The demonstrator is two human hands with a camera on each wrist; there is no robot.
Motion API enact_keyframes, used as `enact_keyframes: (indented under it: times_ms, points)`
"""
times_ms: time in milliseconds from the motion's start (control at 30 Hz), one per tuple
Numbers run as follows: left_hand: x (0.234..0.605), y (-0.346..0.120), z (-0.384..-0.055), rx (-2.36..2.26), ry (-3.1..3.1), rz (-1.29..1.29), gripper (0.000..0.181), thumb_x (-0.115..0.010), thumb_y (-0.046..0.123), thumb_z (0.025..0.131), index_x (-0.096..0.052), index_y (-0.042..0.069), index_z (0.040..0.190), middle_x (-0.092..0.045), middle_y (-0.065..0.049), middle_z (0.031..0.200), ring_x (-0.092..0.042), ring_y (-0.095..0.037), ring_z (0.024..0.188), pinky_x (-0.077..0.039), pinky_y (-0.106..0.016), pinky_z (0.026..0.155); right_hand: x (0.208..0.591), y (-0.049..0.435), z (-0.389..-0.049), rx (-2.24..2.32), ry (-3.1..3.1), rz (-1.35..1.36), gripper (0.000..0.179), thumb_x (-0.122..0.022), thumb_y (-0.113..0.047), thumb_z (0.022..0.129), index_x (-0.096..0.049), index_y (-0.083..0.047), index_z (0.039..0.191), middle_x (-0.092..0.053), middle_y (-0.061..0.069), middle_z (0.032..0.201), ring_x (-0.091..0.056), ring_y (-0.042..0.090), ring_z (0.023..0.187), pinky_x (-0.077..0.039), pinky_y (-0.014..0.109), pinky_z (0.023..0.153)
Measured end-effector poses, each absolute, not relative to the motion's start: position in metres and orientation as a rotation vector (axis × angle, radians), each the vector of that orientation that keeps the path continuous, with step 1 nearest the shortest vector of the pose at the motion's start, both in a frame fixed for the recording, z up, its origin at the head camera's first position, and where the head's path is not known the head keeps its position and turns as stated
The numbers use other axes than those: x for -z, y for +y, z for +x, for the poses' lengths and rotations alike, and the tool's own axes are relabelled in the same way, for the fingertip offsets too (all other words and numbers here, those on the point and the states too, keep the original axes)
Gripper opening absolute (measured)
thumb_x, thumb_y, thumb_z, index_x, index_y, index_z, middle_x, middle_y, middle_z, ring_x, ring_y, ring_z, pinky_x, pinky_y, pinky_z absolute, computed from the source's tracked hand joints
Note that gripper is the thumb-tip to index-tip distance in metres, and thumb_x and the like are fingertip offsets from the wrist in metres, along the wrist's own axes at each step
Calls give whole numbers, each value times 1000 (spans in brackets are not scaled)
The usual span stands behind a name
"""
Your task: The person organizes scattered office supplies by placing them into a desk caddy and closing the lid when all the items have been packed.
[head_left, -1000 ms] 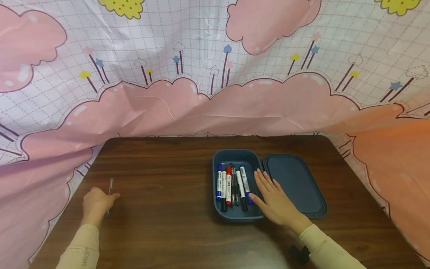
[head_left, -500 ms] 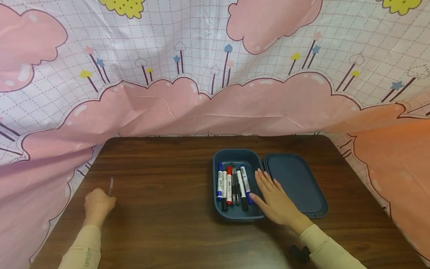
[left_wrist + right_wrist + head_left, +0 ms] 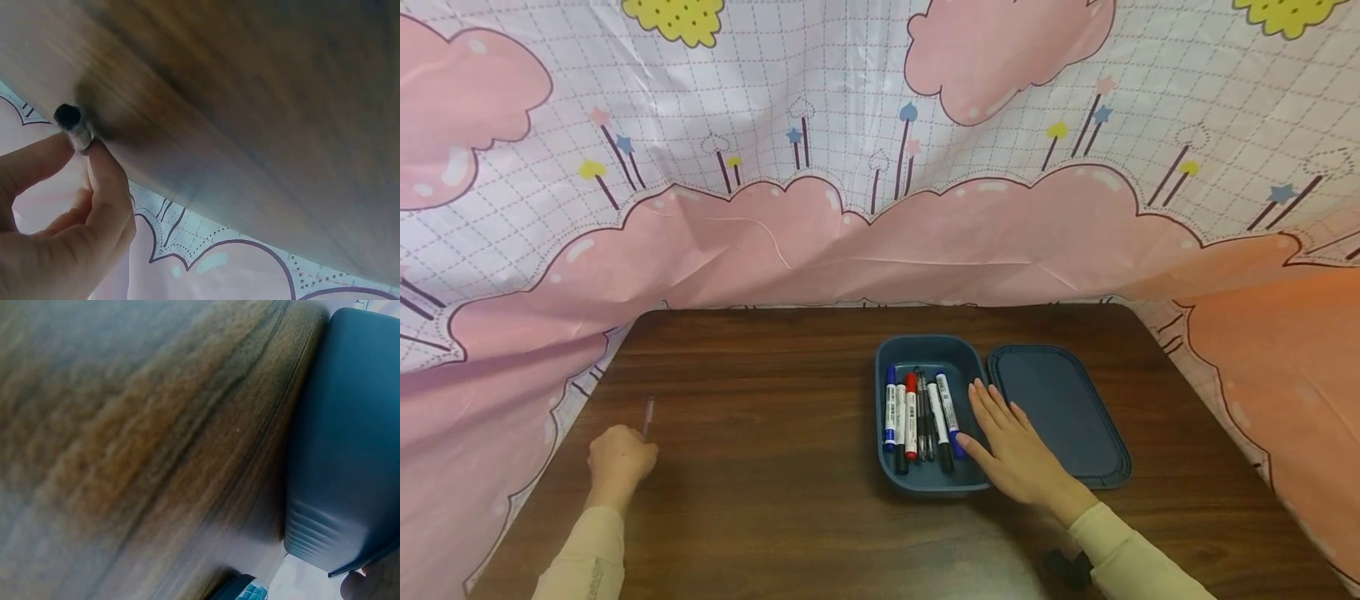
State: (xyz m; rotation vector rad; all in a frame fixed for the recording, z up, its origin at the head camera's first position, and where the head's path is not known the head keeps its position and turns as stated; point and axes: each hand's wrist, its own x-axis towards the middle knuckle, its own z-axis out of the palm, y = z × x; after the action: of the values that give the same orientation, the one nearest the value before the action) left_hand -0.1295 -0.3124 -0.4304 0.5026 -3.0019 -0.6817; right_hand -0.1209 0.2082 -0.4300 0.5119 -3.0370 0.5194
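Observation:
At the table's left side, my left hand (image 3: 622,462) pinches a slim clear pen (image 3: 649,417) whose far end sticks out past the fingers. The left wrist view shows the pen's dark end (image 3: 69,117) between thumb and finger, close to the tabletop. My right hand (image 3: 1015,450) lies with straight fingers over the right rim of a dark blue box (image 3: 880,408). Inside the box, several markers (image 3: 911,421) with blue, black and red caps lie side by side with dark, clear-barrelled pens (image 3: 923,421). The right wrist view shows mostly the box's outer wall (image 3: 344,437).
The box's dark blue lid (image 3: 1060,412) lies flat on the table against the box's right side. Brown wooden tabletop (image 3: 760,433) stretches between the left hand and the box. A patterned pink and white cloth (image 3: 850,250) hangs behind the table. A small black object (image 3: 1067,568) sits by the right wrist.
My left thumb and fingers have drawn in on the pen, and the hand now covers its near end. My right hand and the box have stayed where they were.

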Motion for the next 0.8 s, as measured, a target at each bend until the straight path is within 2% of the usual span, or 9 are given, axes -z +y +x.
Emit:
enact_keyframes:
  times_ms: [133, 267, 367, 467, 600, 800]
  points:
    - [427, -309, -128, 721, -2951, 539, 21, -57, 10, 75, -66, -8, 77, -62, -39, 100, -50, -64, 101, -44, -62, 80, 429, 208, -121, -520, -3030, 522, 76, -36, -57, 99, -16, -9, 155, -12, 8, 164, -9, 32, 151, -13, 60, 118]
    - [418, -301, -130, 764, -2885, 578, 33, -55, 9, 76, -63, -14, 98, -61, -38, 109, -48, -63, 107, -42, -63, 85, 429, 208, -122, -528, -3025, 524, 76, -35, -57, 99, -16, -9, 155, -12, 8, 164, -8, 31, 152, -12, 60, 118]
    - [408, -294, -132, 779, -2863, 576, 36, -52, 8, 77, -59, -14, 104, -61, -36, 110, -46, -63, 110, -40, -63, 88, 429, 207, -121, -532, -3025, 524, 76, -35, -57, 99, -16, -10, 155, -11, 8, 164, -7, 31, 152, -12, 60, 118]
    - [396, -286, -133, 819, -2832, 548, 35, -49, 7, 79, -58, -14, 106, -63, -33, 108, -46, -61, 111, -38, -63, 91, 430, 207, -121, -535, -3021, 527, 76, -36, -57, 99, -16, -9, 155, -12, 8, 164, -8, 31, 152, -12, 61, 118]
    - [381, -272, -134, 868, -2757, 467, 33, -49, 5, 80, -60, -13, 106, -67, -30, 102, -54, -54, 105, -35, -60, 96, 432, 207, -121, -528, -3021, 520, 76, -36, -57, 99, -17, -9, 155, -12, 8, 164, -9, 31, 152, -12, 60, 118]
    - [357, -240, -138, 900, -2668, 357, 28, -53, 6, 82, -63, -10, 103, -70, -26, 97, -66, -43, 91, -41, -53, 91, 431, 209, -122, -533, -3018, 524, 76, -37, -56, 99, -17, -9, 155, -12, 9, 164, -9, 32, 152, -13, 61, 117]
